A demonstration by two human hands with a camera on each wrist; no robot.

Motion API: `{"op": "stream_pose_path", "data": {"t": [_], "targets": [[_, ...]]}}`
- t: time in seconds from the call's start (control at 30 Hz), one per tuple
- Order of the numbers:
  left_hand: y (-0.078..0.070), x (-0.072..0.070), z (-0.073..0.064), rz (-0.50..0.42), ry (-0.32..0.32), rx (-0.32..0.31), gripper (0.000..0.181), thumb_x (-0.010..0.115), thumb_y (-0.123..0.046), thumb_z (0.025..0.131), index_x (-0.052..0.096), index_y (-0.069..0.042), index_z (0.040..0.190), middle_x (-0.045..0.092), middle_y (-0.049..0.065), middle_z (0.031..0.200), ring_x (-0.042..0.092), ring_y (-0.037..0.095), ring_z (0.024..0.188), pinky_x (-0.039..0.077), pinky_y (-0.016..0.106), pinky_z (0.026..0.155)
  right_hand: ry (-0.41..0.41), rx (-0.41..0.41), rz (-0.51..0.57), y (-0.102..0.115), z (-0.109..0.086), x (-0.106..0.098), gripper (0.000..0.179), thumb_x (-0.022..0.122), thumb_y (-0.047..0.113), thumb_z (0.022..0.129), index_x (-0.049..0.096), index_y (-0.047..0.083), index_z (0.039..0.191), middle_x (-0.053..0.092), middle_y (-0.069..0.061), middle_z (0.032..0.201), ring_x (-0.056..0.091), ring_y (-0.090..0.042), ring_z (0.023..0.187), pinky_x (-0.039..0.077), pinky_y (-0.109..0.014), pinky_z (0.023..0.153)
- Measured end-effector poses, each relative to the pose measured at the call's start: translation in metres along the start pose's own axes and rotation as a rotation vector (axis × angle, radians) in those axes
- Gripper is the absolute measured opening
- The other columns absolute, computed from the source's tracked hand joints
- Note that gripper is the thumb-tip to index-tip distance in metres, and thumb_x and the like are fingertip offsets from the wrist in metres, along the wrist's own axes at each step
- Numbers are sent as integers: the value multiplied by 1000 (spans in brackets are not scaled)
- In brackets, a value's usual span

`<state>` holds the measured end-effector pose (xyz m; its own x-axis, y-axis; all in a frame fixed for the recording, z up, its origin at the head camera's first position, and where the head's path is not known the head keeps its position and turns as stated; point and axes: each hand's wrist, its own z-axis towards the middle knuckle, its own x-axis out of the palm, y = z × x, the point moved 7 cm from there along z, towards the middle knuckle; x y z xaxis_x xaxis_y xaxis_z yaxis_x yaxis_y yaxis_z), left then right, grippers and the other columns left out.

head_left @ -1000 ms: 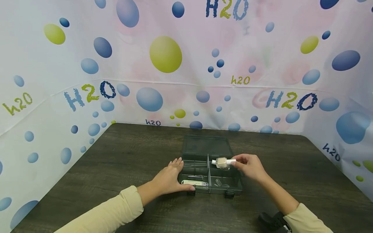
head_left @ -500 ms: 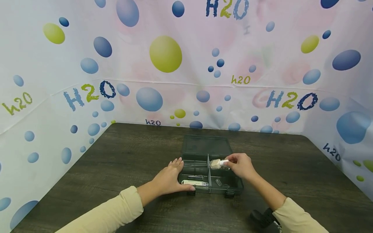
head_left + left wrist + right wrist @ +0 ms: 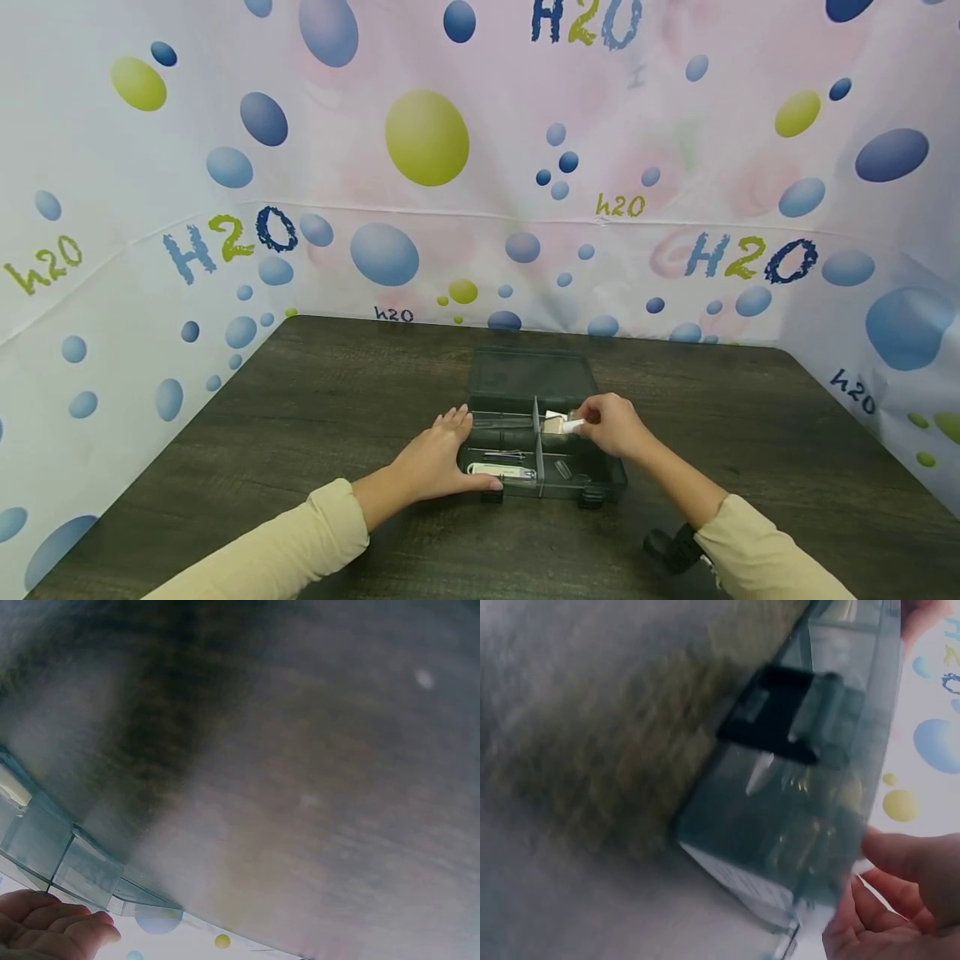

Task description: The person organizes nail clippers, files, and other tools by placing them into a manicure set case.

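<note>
A dark, see-through organizer box [image 3: 558,490] lies on the table with its lid [image 3: 528,375] folded back. My right hand [image 3: 615,423] pinches the white cap of a nail polish bottle [image 3: 552,426] with beige polish, which lies tilted in the back right compartment. Another white cap and clear glass show just behind it, partly hidden. My left hand [image 3: 433,457] rests on the box's left side, fingers on the rim and thumb along the front edge. A nail clipper [image 3: 501,472] and thin metal pieces [image 3: 504,455] lie in the front left compartment.
Long thin tools [image 3: 501,423] lie in the back left compartment. A small clear piece [image 3: 562,470] is in the front right one. Latches [image 3: 591,497] stick out at the box front. A patterned sheet [image 3: 480,275] hangs behind the dark table [image 3: 360,367].
My right hand has moved left and slightly down, lowering the nail polish bottle from above the back right compartment into it. My left hand stays on the box.
</note>
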<state>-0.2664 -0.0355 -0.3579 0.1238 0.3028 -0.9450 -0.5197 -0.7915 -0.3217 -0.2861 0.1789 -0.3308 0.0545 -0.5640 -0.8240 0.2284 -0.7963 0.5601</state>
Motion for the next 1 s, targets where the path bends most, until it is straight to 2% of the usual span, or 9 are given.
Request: {"op": "stream_pose_path", "data": {"t": [0.23, 0.37, 0.53, 0.57, 0.67, 0.77, 0.83, 1.0], "targets": [[0, 1, 1, 4, 4, 5, 98, 65, -63, 73, 39, 6, 138, 32, 23, 147, 31, 37, 136, 31, 49, 110, 204, -111, -50, -2, 10, 0, 6, 65, 5, 84, 67, 0, 80, 64, -4, 73, 50, -10, 64, 43, -25, 56], [0, 1, 1, 4, 4, 4, 99, 65, -64, 73, 39, 6, 138, 31, 23, 147, 31, 38, 136, 31, 49, 110, 269, -138, -70, 0, 12, -1, 5, 65, 4, 84, 67, 1, 81, 65, -4, 74, 52, -9, 64, 45, -24, 56], [0, 0, 1, 3, -1, 3, 99, 65, -64, 73, 39, 6, 138, 31, 23, 147, 31, 38, 136, 32, 50, 109, 283, -173, -79, -3, 17, -1, 6, 68, 6, 82, 67, 4, 77, 64, -3, 70, 54, -10, 57, 48, -24, 52], [0, -1, 2, 3, -1, 3, 99, 65, -64, 73, 39, 6, 138, 31, 23, 147, 31, 38, 136, 32, 50, 109, 280, -214, -76, -4, 19, 0, 8, 68, 7, 83, 67, 6, 75, 63, 0, 68, 53, -8, 55, 47, -23, 49], [0, -1, 1, 0, 2, -1, 99, 65, -64, 73, 39, 6, 138, 31, 23, 147, 31, 39, 136, 33, 50, 108, 280, -237, -88, -7, 21, 0, 9, 69, 8, 82, 67, 7, 73, 61, 2, 66, 52, -8, 52, 47, -23, 47], [0, -1, 1, 1, 2, -2, 99, 65, -64, 73, 39, 6, 138, 31, 23, 147, 31, 39, 136, 33, 50, 108, 274, -220, -91, -4, 21, 0, 9, 69, 6, 81, 68, 6, 72, 62, 0, 66, 53, -9, 51, 47, -23, 47], [0, 0, 1, 3, 2, -2, 99, 65, -64, 73, 39, 6, 138, 31, 23, 147, 31, 39, 136, 33, 51, 108, 270, -179, -100, -1, 20, 0, 8, 70, 2, 79, 68, 4, 72, 63, -3, 66, 53, -10, 52, 47, -23, 47], [0, 0, 1, 9, -1, 0, 99, 65, -64, 73, 39, 6, 138, 32, 23, 147, 32, 39, 136, 33, 50, 108, 242, -192, -136, 0, 19, 1, 9, 70, 1, 78, 68, 4, 70, 63, -2, 65, 51, -7, 50, 45, -20, 46]]}}
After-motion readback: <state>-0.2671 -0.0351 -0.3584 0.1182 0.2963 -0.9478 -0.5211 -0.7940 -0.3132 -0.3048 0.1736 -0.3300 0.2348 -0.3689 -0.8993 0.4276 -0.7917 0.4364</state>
